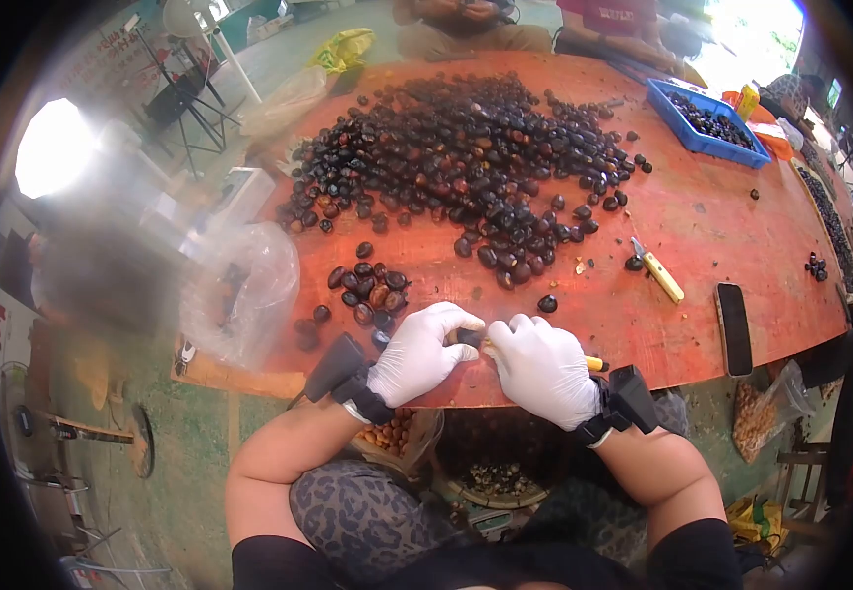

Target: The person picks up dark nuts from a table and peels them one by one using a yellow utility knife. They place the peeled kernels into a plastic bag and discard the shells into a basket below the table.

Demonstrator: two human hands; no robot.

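My left hand (426, 352), in a white glove, pinches a dark glossy nut (468, 337) between thumb and fingers above the table's near edge. My right hand (542, 369), gloved too, is closed close beside it. From behind the right hand pokes the yellow end of a knife handle (596, 364); its blade is hidden by the fingers. A small cluster of dark nuts (365, 285) lies just beyond my left hand, and a single nut (547, 304) rests beyond my right. The large nut pile (466, 157) spreads over the table's far half.
On the red table (564, 334) lie a second yellow-handled knife (662, 275) and a phone (734, 329). A blue tray (706, 123) of nuts stands at back right. Plastic bags (249, 295) hang at left. Below me are a bag of brown nuts (387, 433) and a scrap-filled basket (498, 480). People sit opposite.
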